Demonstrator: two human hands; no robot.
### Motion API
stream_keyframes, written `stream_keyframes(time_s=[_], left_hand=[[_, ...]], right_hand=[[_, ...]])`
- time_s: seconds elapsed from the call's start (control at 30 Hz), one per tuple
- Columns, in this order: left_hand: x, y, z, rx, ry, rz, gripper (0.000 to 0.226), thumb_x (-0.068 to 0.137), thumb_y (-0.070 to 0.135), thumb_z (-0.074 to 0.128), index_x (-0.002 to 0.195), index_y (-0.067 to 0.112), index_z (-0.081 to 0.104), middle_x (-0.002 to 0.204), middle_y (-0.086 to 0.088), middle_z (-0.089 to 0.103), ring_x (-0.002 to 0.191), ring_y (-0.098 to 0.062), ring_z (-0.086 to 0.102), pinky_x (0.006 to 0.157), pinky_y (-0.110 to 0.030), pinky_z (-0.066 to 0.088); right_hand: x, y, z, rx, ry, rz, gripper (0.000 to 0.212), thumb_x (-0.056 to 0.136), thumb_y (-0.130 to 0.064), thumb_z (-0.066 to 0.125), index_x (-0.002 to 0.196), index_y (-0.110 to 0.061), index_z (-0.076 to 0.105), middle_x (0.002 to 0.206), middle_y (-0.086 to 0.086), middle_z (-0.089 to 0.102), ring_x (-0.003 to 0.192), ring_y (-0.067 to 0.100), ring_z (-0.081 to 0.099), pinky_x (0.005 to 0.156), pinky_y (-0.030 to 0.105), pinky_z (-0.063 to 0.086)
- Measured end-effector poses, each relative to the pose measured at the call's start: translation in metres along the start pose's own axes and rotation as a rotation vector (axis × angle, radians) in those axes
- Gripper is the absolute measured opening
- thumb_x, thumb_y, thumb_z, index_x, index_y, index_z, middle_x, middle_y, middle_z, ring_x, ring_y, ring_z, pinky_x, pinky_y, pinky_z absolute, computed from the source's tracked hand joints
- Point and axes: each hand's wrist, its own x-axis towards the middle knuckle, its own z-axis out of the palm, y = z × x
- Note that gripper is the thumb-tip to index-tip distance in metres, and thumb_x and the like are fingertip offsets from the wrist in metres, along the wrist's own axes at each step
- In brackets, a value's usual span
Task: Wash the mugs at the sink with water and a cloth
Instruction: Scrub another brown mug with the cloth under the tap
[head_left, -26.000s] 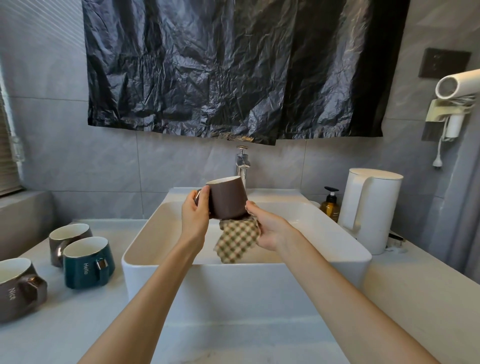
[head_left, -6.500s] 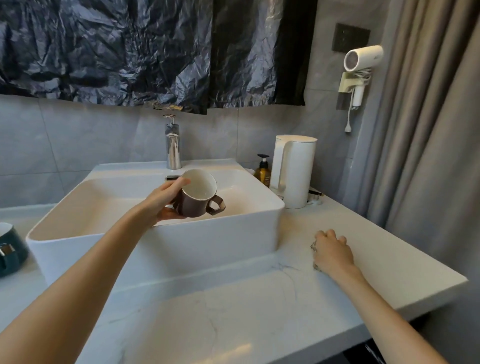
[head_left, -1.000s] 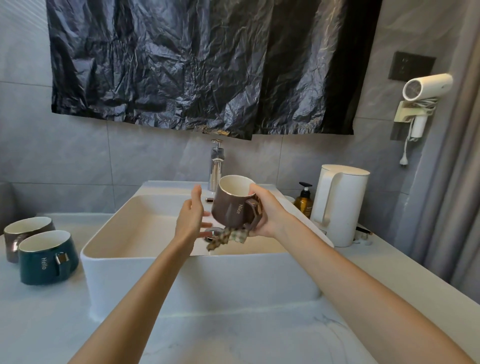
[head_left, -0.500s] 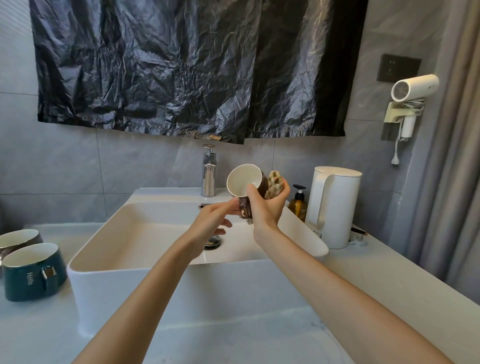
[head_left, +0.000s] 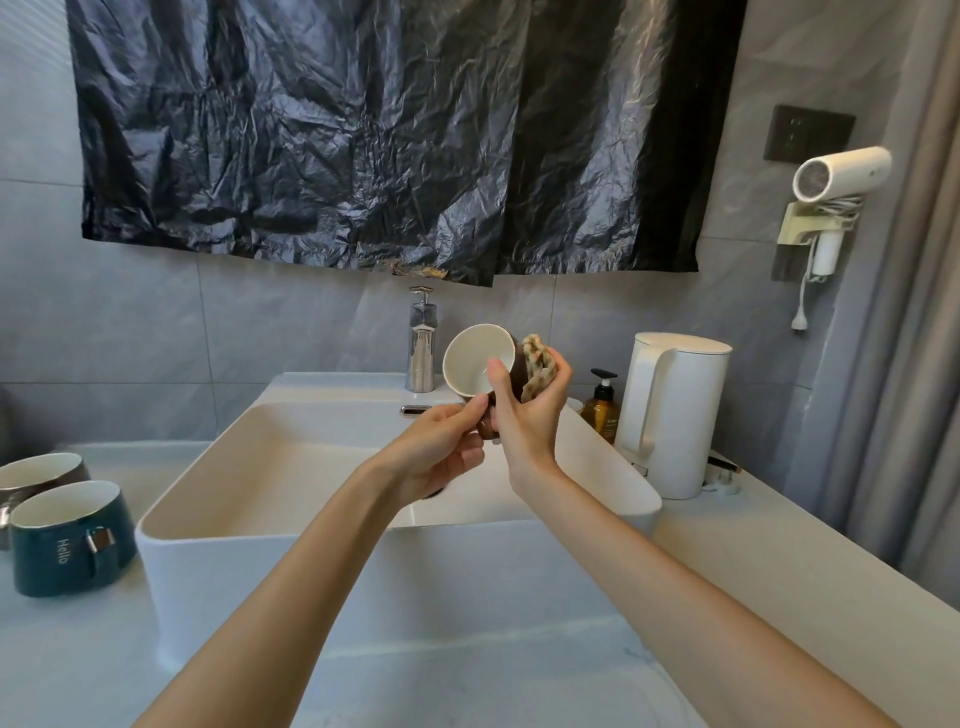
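Left grip (head_left: 441, 452) now nearer, pinch on mug (head_left: 475, 358) handle; right grip (head_left: 530, 415) around mug and cloth (head_left: 537, 369).

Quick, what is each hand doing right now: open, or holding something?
Left hand: pinches the mug at its lower side.
Right hand: grips the cloth against the mug, thumb over its rim.

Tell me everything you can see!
brown mug: one, brown, held above sink
green mug: one, green, counter left
third mug: one, brown, behind green mug
cloth: one, checked beige, against brown mug
sink: one, white, middle
tap: one, silver, behind sink
kettle: one, white, right of sink
soap bottle: one, amber, beside kettle
hair dryer: one, white, right wall
plastic sheet: one, black, back wall
left grip: one, bare, under brown mug
right grip: one, bare, around cloth and mug
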Motion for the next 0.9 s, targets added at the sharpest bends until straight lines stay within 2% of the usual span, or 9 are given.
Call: stream_keyframes(time_s=[0.23,0.33,0.43,0.5,0.6,0.67,0.77,0.83,0.9], left_hand=[[0.000,0.003,-0.017,0.032,0.047,-0.036,0.024,0.102,0.029,0.044,0.084,0.015,0.051,0.072,0.002,0.046,0.049,-0.007,0.025,0.041,-0.014,0.028],[0.000,0.002,-0.017,-0.063,0.046,-0.018,0.030,0.103,0.029,0.040,0.077,0.017,0.047,0.065,0.004,0.042,0.049,-0.007,0.025,0.043,-0.015,0.029],[0.003,0.001,-0.017,-0.100,0.111,0.051,0.035,0.105,0.027,0.033,0.073,0.017,0.041,0.061,0.004,0.035,0.052,-0.008,0.022,0.044,-0.016,0.028],[0.004,-0.001,-0.021,-0.059,0.164,0.121,0.036,0.106,0.025,0.029,0.072,0.017,0.037,0.064,0.002,0.030,0.055,-0.009,0.018,0.048,-0.017,0.025],[0.001,-0.004,-0.031,0.140,0.278,0.218,0.032,0.105,0.022,0.032,0.075,0.016,0.038,0.068,0.002,0.031,0.057,-0.010,0.024,0.055,-0.019,0.029],[-0.002,-0.005,-0.037,0.356,0.356,0.275,0.026,0.105,0.021,0.034,0.083,0.014,0.046,0.073,0.003,0.039,0.063,-0.008,0.037,0.063,-0.021,0.043],[-0.006,-0.010,-0.046,0.571,0.412,0.385,0.022,0.104,0.015,0.033,0.102,0.005,0.053,0.082,0.007,0.048,0.074,-0.007,0.051,0.071,-0.024,0.057],[-0.006,-0.015,-0.050,0.647,0.427,0.448,0.023,0.103,0.012,0.034,0.103,0.002,0.054,0.081,0.008,0.049,0.073,-0.007,0.054,0.072,-0.024,0.058],[-0.005,-0.018,-0.052,0.678,0.427,0.470,0.022,0.103,0.010,0.035,0.099,-0.002,0.053,0.078,0.005,0.047,0.071,-0.010,0.051,0.076,-0.027,0.058]], right_hand=[[0.000,-0.004,-0.002,-0.006,-0.087,0.036,0.061,0.082,-0.037,0.072,0.127,-0.035,0.030,0.136,0.006,0.035,0.121,0.018,0.046,0.098,0.034,0.051],[0.001,-0.006,-0.002,-0.049,-0.128,0.067,0.048,0.089,-0.043,0.061,0.124,-0.038,0.029,0.137,0.005,0.037,0.121,0.019,0.046,0.096,0.032,0.052],[0.006,-0.010,-0.004,-0.059,-0.199,0.137,0.031,0.096,-0.050,0.045,0.122,-0.038,0.034,0.131,0.003,0.045,0.118,0.020,0.051,0.095,0.040,0.053],[0.012,-0.013,-0.010,-0.064,-0.245,0.210,0.026,0.100,-0.049,0.035,0.121,-0.035,0.040,0.127,0.003,0.051,0.115,0.019,0.053,0.098,0.045,0.049],[0.018,-0.026,-0.018,-0.091,-0.215,0.252,0.035,0.102,-0.039,0.030,0.125,-0.023,0.051,0.127,0.004,0.058,0.115,0.020,0.055,0.104,0.046,0.044],[0.020,-0.038,-0.022,-0.138,-0.244,0.177,0.030,0.103,-0.027,0.029,0.126,-0.023,0.048,0.126,0.002,0.056,0.114,0.017,0.054,0.103,0.041,0.044],[0.011,-0.058,-0.022,-0.229,-0.403,-0.032,0.029,0.097,-0.002,0.034,0.118,-0.022,0.030,0.116,0.007,0.050,0.098,0.012,0.054,0.079,0.027,0.051],[0.003,-0.061,-0.018,-0.421,-0.507,-0.310,0.030,0.092,0.005,0.041,0.112,-0.017,0.034,0.111,0.008,0.052,0.098,0.016,0.057,0.071,0.027,0.055],[0.000,-0.053,-0.012,-0.742,-0.531,-0.698,0.023,0.087,0.006,0.053,0.103,-0.010,0.055,0.110,0.008,0.057,0.099,0.022,0.059,0.072,0.031,0.056]])
